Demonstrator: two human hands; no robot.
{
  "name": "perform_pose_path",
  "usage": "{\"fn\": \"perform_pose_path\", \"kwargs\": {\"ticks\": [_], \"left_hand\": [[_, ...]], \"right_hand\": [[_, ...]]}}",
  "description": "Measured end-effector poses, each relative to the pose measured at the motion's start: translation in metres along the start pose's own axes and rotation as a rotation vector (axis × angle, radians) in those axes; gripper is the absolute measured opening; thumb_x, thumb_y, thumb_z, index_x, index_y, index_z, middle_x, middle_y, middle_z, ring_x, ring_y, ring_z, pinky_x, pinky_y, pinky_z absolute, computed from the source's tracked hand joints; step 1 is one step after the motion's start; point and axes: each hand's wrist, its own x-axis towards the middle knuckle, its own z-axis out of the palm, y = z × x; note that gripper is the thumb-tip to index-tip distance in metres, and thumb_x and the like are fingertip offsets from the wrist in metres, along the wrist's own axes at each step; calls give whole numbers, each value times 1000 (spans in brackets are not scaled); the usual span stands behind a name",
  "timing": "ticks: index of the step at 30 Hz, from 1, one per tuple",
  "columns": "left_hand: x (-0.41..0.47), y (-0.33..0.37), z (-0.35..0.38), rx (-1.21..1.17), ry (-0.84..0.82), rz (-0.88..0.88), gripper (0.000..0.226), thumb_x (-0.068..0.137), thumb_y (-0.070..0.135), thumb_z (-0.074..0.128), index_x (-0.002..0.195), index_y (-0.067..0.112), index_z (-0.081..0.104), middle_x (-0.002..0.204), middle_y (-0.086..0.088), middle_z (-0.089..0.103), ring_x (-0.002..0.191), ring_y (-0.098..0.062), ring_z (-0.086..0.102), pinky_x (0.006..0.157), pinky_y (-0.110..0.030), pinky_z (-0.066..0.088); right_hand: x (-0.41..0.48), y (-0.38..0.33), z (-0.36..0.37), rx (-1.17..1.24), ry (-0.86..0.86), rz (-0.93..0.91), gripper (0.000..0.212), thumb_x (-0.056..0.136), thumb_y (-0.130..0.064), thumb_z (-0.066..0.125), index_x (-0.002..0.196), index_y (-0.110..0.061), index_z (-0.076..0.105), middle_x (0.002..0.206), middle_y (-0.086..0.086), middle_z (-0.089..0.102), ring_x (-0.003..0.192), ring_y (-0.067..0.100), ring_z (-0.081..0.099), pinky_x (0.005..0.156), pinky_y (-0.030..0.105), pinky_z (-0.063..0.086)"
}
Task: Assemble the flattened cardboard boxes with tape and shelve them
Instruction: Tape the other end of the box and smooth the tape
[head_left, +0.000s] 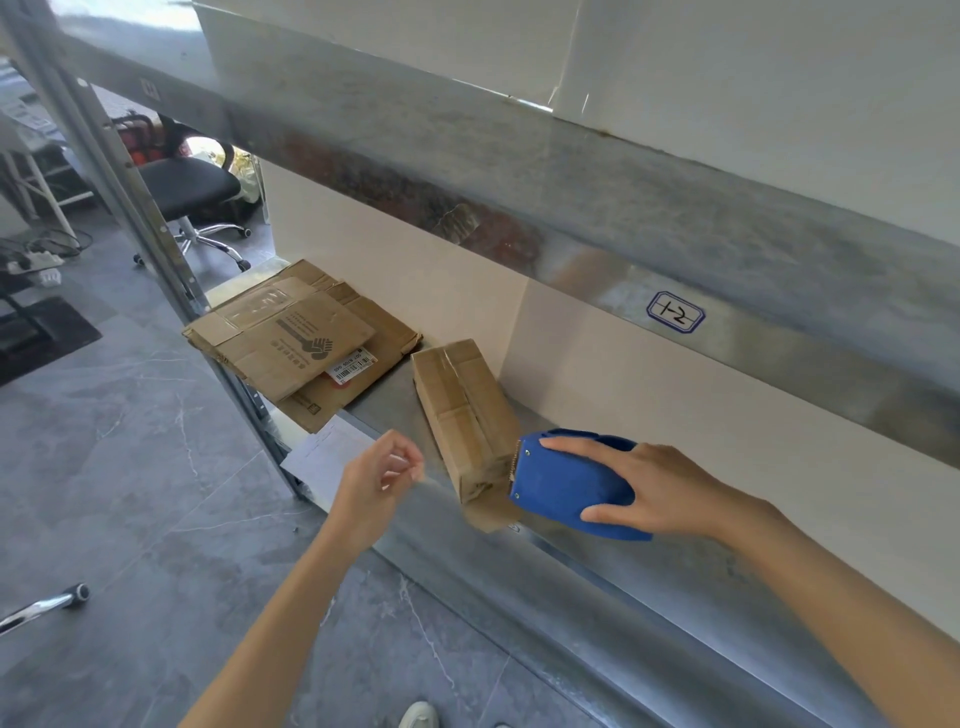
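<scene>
A small assembled cardboard box (465, 402) lies on the metal shelf (597, 561), taped along its top seam, its near end flap hanging open over the shelf's front edge. My right hand (654, 491) grips a blue tape dispenser (563, 483) with its toothed edge against the box's near end. My left hand (382, 478) hovers left of the box, thumb and fingers pinched together, seemingly on a strip of clear tape that stretches towards the dispenser. Flattened cardboard boxes (306, 338) are stacked on the shelf's left end.
A white paper sheet (324, 457) lies at the shelf's front left corner. An upper shelf beam with a label (675, 312) overhangs the work area. The rack's upright post (150, 208) stands at left. An office chair (192, 192) sits on the grey floor behind.
</scene>
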Motion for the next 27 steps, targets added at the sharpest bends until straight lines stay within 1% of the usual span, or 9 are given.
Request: {"fn": "perform_pose_path", "kwargs": {"ticks": [3,7,11,13,15,18,20,23,27], "left_hand": [[1,-2,7,-8,33,-7,31,91,-1,62,81,28,59,84,4,68,84,-13,65,81,-31,53],[3,-1,12,-21,33,14,27,92,2,62,83,27,60,83,7,69,84,-11,66,81,-24,51],[2,-1,18,7,79,74,29,92,-1,61,87,28,59,84,11,66,81,-9,63,71,-19,47],[3,0,21,24,88,132,33,91,-4,61,95,30,58,99,11,63,78,-11,61,70,-25,48],[3,-2,22,5,86,167,46,90,-5,63,109,37,55,115,7,58,71,-10,59,66,-22,48],[1,-11,24,-20,85,125,59,91,-1,63,120,48,49,85,-5,63,64,-9,52,62,-13,42],[0,-16,25,-2,62,147,58,92,-1,61,123,46,50,87,-3,66,68,-13,54,63,-12,40],[1,-19,29,32,33,244,55,92,-4,58,125,41,53,125,19,61,80,-13,61,70,-8,40],[8,-31,37,96,5,286,58,93,-4,57,127,43,52,125,26,59,85,-8,61,76,-4,39]], "right_hand": [[-2,5,5,-20,-71,15,88,81,-51,62,134,-77,-3,98,-23,59,76,2,49,66,18,36],[-4,6,11,-54,-135,46,95,80,-47,66,136,-74,-7,97,-18,54,68,-2,45,61,13,29],[-2,4,10,11,-139,62,93,83,-46,65,137,-73,-6,92,-14,62,68,2,49,65,18,36],[-1,1,9,89,-122,72,87,84,-48,65,137,-74,1,78,-22,59,67,1,50,64,19,37],[-2,-1,5,98,-108,70,81,87,-48,64,139,-72,7,72,-41,51,67,-9,50,60,17,33],[-6,-3,2,57,-74,81,72,91,-48,60,139,-71,11,77,-59,38,72,-26,43,59,14,30],[-9,-2,3,52,-52,89,70,92,-51,58,136,-75,10,79,-49,48,73,-19,47,60,12,31],[-10,2,5,39,-31,108,70,92,-54,56,133,-79,5,80,-21,59,67,-5,47,67,14,35],[-8,9,12,37,-5,113,71,92,-55,54,132,-80,1,88,-13,63,73,-1,48,72,19,39]]}}
